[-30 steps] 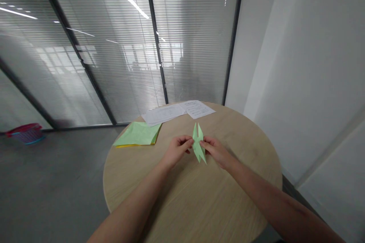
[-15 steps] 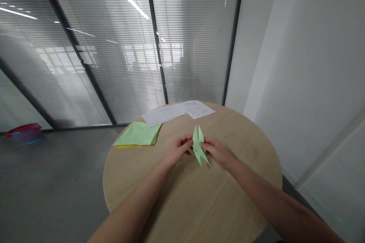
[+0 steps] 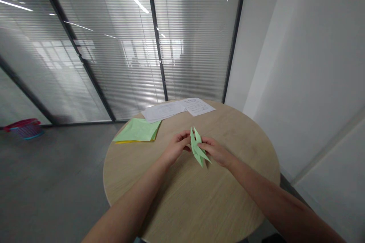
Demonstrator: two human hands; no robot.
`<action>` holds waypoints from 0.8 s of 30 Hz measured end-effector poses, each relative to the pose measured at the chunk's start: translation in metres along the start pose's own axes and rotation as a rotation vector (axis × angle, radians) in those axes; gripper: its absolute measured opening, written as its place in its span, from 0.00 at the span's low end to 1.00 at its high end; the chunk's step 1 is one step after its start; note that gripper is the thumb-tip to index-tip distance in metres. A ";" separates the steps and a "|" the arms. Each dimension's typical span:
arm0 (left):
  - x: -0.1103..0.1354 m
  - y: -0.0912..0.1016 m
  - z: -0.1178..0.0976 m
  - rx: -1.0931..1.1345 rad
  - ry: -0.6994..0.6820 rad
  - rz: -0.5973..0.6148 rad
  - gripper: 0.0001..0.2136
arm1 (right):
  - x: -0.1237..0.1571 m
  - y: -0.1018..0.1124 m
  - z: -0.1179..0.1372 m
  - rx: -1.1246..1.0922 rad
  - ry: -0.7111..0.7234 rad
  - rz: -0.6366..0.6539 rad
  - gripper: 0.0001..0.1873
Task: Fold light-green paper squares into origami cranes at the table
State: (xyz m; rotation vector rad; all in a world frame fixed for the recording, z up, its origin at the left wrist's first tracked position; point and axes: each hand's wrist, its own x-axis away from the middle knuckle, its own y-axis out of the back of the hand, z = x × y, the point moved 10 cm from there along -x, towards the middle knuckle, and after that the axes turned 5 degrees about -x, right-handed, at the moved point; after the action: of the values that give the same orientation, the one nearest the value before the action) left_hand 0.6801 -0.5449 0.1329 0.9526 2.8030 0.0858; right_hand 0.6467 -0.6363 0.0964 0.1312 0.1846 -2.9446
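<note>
A folded light green paper figure [image 3: 197, 147] with pointed tips is held just above the round wooden table [image 3: 182, 193]. My left hand [image 3: 176, 148] pinches its left side, fingers closed on the paper. From the other side my right hand [image 3: 215, 152] grips it with thumb and fingers pressed together. Two points stick up at the top and two flaps splay out at the bottom.
A stack of green and yellow paper sheets [image 3: 138, 131] lies at the table's far left. White printed sheets [image 3: 176, 108] lie at the far edge. Behind stand glass walls with blinds; a red basket [image 3: 21, 128] sits on the floor at left.
The paper figure has tilted slightly, its top leaning left and its lower flaps spreading right. Both hands keep their pinch. The view has shifted a little.
</note>
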 end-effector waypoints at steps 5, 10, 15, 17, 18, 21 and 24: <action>0.000 0.008 -0.002 0.062 -0.023 -0.071 0.21 | 0.002 -0.003 0.002 0.014 -0.005 0.018 0.15; -0.001 0.011 -0.001 0.098 -0.017 -0.077 0.19 | 0.004 -0.002 -0.002 -0.008 -0.044 0.020 0.16; -0.002 0.012 -0.003 0.095 -0.041 -0.066 0.14 | 0.004 -0.004 -0.002 -0.016 -0.020 0.052 0.15; -0.002 0.011 -0.005 0.068 -0.055 -0.047 0.13 | 0.005 -0.005 -0.003 -0.030 -0.029 0.064 0.15; -0.002 0.010 -0.005 0.047 -0.063 -0.036 0.12 | 0.005 -0.006 -0.003 -0.039 -0.035 0.072 0.16; -0.001 0.008 -0.011 -0.069 -0.109 -0.006 0.09 | 0.006 -0.009 0.000 -0.067 -0.034 0.101 0.18; 0.004 0.009 -0.025 -0.302 -0.215 -0.027 0.06 | 0.006 -0.009 0.004 -0.094 -0.022 0.083 0.17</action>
State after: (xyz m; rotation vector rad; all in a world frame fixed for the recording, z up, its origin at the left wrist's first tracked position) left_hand 0.6779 -0.5353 0.1579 0.7999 2.5123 0.3687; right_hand 0.6387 -0.6290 0.1009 0.0909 0.3064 -2.8473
